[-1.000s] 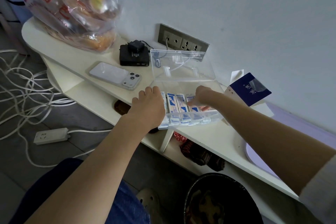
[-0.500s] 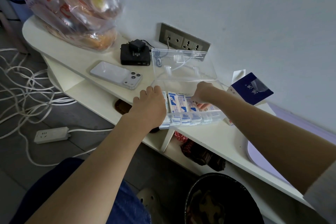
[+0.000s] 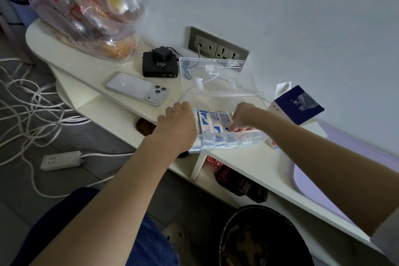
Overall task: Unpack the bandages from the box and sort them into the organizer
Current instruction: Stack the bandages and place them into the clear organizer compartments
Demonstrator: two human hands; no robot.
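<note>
At centre frame, a person's left hand [image 3: 177,124] grips the left end of a clear organizer [image 3: 216,99], its lid raised open, on a cream shelf [image 3: 248,164]. The right hand [image 3: 243,115] reaches inside, fingers curled down onto a row of blue-and-white bandages [image 3: 210,122]; whether it pinches one cannot be told. The blue box [image 3: 299,104] stands just right of the organizer.
</note>
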